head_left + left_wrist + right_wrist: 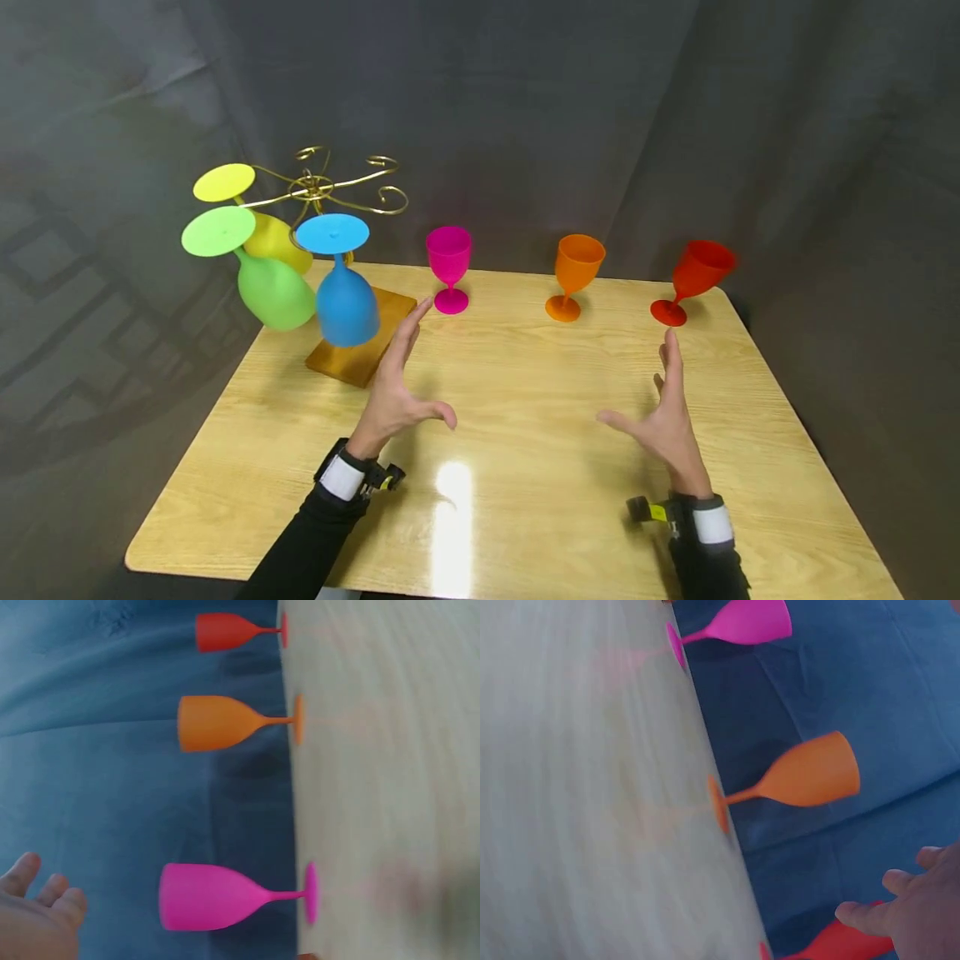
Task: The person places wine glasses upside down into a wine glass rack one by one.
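My left hand [393,400] is held above the table, fingers extended and thumb spread, holding nothing. To the right, my right hand [663,421] hovers in a like pose with nothing in it. Along the back edge stand a pink goblet [450,258], an orange goblet [577,265] and a red goblet [701,271], all upright. Left of my left hand, a blue goblet [347,308], a green goblet [276,292] and a yellow goblet [277,242] hang upside down from a gold wire rack [315,190]. In the right wrist view, my fingers partly cover the red goblet [847,943].
The rack has a wooden base [348,360] at the table's back left, with several curled arms. Dark cloth [480,125] hangs behind and beside the light wooden table [525,383]. A bright reflection lies near the front edge.
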A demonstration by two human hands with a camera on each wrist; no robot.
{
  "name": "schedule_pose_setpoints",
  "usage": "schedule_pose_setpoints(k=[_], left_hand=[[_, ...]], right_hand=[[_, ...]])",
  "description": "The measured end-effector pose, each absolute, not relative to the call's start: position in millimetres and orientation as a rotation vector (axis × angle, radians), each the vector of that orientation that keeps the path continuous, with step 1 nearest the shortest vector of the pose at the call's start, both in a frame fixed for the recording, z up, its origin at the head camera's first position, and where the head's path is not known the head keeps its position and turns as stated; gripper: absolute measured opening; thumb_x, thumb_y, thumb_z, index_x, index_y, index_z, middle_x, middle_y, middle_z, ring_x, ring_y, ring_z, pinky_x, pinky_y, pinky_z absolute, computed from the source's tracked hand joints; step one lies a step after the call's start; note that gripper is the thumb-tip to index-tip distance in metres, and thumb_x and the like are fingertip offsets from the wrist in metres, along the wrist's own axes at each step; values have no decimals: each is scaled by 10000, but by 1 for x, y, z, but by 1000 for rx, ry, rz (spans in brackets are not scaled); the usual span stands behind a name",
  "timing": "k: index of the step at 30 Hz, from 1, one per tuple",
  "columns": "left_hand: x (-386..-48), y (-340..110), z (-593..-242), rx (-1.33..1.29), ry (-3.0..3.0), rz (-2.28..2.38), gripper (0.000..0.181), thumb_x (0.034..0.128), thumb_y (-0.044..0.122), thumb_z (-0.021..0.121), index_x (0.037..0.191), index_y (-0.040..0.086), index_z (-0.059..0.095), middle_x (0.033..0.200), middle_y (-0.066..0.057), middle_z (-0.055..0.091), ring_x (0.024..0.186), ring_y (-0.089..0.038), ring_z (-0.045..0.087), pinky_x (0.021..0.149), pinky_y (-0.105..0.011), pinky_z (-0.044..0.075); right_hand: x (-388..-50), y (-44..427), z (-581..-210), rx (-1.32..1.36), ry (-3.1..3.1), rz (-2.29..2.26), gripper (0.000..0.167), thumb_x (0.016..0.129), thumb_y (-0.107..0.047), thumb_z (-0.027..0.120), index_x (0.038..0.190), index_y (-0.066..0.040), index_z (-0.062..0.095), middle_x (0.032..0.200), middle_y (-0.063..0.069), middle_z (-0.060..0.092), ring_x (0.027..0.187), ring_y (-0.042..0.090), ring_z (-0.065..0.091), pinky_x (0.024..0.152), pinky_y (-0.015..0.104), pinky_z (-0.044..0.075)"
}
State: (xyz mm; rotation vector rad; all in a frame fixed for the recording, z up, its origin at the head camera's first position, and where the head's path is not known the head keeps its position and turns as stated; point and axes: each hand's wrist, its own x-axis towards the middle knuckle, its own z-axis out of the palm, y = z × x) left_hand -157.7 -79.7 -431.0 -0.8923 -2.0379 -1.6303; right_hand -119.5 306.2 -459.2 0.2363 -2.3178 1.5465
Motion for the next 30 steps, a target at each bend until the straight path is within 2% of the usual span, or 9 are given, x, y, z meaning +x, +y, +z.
schedule_pose_setpoints(k=[4, 12, 17, 22, 27, 30], left_hand=[[-165, -82, -444, -816, -2172, -1651, 1397, 544, 888, 696, 1643, 172, 216, 1715, 4, 226, 1594, -243, 197, 1270, -628, 207], [-176, -90, -459, -733, -2225, -1713, 1385, 577, 854, 718, 1647, 152, 190, 1725, -64, 186, 1594, -316, 177, 1284, -618, 169], [-178, -93, -465, -733, -2217, -1730, 1356, 609, 835, 729, 1650, 156, 184, 1726, -60, 181, 1588, -346, 188, 1274, -639, 170], [-179, -95, -471, -727, -2221, -1768, 1300, 666, 787, 762, 1651, 170, 180, 1728, -71, 172, 1589, -352, 179, 1262, -671, 153], [-176, -95, -471, -702, -2285, -1817, 1223, 734, 674, 821, 1653, 198, 169, 1732, -54, 154, 1594, -344, 160, 1271, -657, 146], [-171, -95, -470, -682, -2348, -1843, 1153, 773, 564, 855, 1651, 246, 178, 1732, 2, 156, 1599, -317, 145, 1286, -626, 143]], right_hand=[[-127, 315, -451, 201, -2326, 1495, 1439, 611, 20, 931, 1649, -353, 6, 1737, -78, 13, 1599, 314, 44, 1215, 764, 97], [-144, 338, -443, 130, -2363, 1380, 1417, 643, -34, 926, 1649, -333, -26, 1737, -71, -31, 1602, 318, 17, 1223, 764, 45], [-153, 350, -440, 60, -2415, 1272, 1364, 702, -155, 920, 1641, -364, -46, 1741, -45, -62, 1611, 280, -39, 1241, 730, -7], [-161, 360, -438, -7, -2445, 1202, 1322, 734, -264, 908, 1634, -398, -52, 1740, -40, -94, 1611, 266, -74, 1215, 766, 5], [-174, 372, -439, -37, -2476, 1117, 1303, 738, -327, 897, 1636, -404, -44, 1730, -79, -152, 1606, 245, -130, 1196, 790, 11], [-182, 380, -440, -68, -2507, 1059, 1300, 743, -380, 888, 1640, -388, -53, 1730, -45, -174, 1604, 294, -130, 1186, 802, 33]])
